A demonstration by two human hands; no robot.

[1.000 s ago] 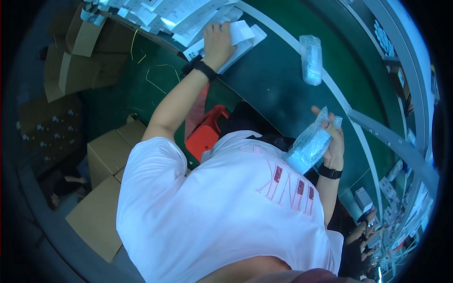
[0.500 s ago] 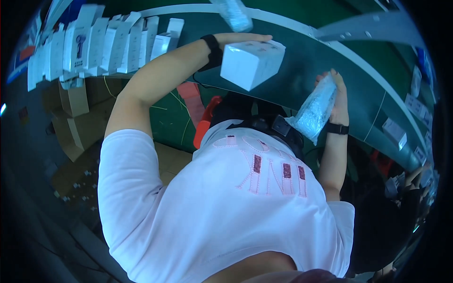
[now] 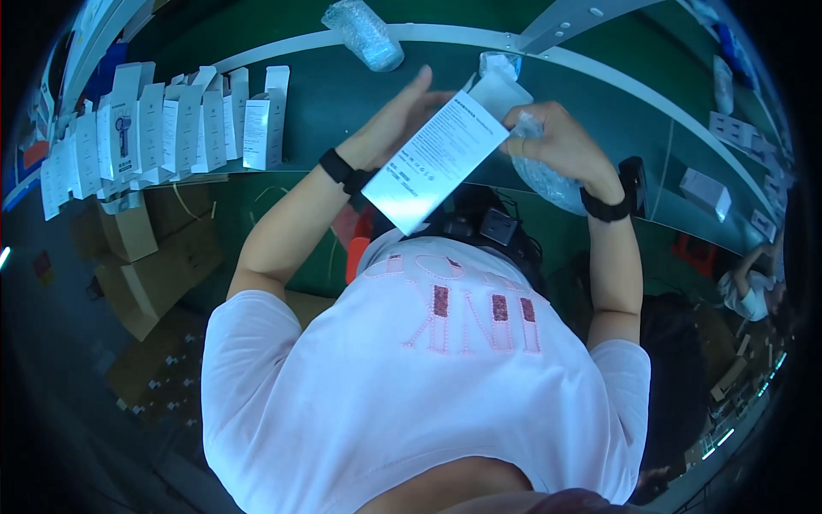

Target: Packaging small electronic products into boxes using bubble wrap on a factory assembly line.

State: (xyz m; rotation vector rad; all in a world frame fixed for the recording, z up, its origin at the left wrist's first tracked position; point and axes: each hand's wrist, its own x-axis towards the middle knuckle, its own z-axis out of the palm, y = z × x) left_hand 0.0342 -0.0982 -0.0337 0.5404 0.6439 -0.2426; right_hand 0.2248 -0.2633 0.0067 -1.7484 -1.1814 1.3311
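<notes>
A tall white carton [image 3: 437, 163] with printing on its side hangs tilted over the near table edge. Its flaps [image 3: 498, 92] stand open at the upper right end. My left hand [image 3: 398, 124] grips the carton from its far left side, thumb raised and the other fingers partly hidden behind it. Beside the open end, my right hand [image 3: 556, 141] is closed on a bubble-wrapped packet [image 3: 552, 182], which hangs below the palm. What is inside the wrap cannot be made out.
Several white cartons [image 3: 175, 128] stand in a row at the table's left. Bubble-wrapped packets lie at the far side, one [image 3: 364, 34] near the pale rail [image 3: 445, 34]. A white box [image 3: 706, 193] lies at right, near another person [image 3: 749, 287]. Brown cardboard [image 3: 141, 257] is below left.
The carton has turned from nearly end-on to showing its long printed side, flaps toward the right. My right hand has moved up and left with the bubble-wrapped packet, close to the carton's open end.
</notes>
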